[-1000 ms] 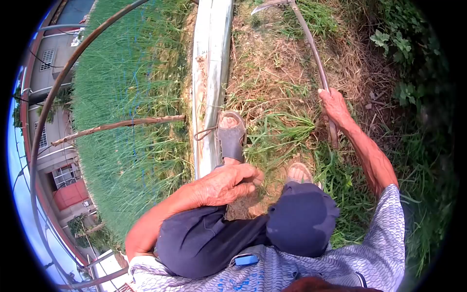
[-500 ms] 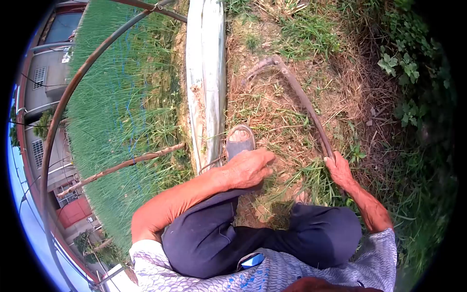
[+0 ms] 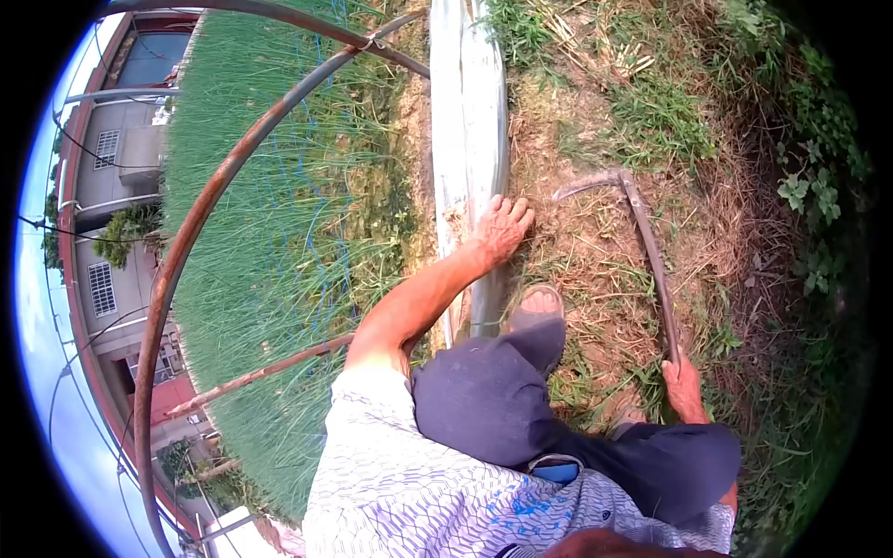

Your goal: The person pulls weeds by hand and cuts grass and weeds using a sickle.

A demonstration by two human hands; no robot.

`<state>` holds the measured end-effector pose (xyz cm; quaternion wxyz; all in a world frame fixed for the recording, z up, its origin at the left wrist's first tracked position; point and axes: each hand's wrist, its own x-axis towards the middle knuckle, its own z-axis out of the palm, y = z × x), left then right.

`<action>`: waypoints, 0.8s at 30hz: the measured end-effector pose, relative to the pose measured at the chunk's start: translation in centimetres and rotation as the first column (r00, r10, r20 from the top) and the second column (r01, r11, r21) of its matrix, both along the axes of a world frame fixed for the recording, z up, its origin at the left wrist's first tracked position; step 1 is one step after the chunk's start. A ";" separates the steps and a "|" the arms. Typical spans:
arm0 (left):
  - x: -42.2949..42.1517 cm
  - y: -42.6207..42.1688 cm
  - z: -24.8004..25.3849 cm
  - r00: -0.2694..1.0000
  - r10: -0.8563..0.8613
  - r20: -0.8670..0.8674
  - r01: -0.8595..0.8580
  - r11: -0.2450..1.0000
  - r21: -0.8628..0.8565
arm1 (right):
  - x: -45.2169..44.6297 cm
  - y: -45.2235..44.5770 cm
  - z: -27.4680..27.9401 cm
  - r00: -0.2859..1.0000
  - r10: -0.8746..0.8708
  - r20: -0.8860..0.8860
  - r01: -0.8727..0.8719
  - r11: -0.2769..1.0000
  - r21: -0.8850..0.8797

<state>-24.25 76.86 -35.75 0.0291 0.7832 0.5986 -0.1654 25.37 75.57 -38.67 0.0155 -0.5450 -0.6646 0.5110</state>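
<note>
My right hand (image 3: 684, 383) is closed around the lower end of the long wooden handle of a sickle (image 3: 651, 249). Its thin, bent blade (image 3: 586, 184) lies close over the soil, pointing left. At the right edge of the rolled plastic sheeting (image 3: 467, 98), my left hand (image 3: 503, 229) reaches down with bent fingers slightly apart. Nothing shows in it, though the fingertips are partly hidden. My sandalled foot (image 3: 539, 302) stands below that hand, beside the sheeting.
Dense green onion-like plants (image 3: 251, 205) grow to the left. A rusty curved pipe (image 3: 200, 209) arches over them, with a wooden pole (image 3: 265, 374) lower down. Cut dry grass and weeds (image 3: 665, 126) cover the soil path. Leafy plants (image 3: 805, 191) line the right side.
My left hand has moved forward from near my knee to the sheeting's edge. The view has shifted, so the sickle and sheeting appear farther right; my right hand still holds the handle.
</note>
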 end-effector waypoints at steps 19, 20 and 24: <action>-12.8 -15.7 -3.1 -0.056 0.620 0.782 -0.998 -0.025 -0.052 | -12.4 7.1 11.2 0.960 -0.177 0.216 0.187 0.982 -0.026; -13.9 -17.9 -5.6 -0.066 0.607 0.792 -0.998 -0.023 -0.065 | -13.1 8.2 10.8 0.969 -0.126 0.213 0.128 0.992 0.000; -15.8 -22.7 -7.3 0.194 0.841 0.505 -0.980 0.151 0.127 | -12.7 9.2 8.9 0.976 -0.022 0.218 0.014 0.999 0.036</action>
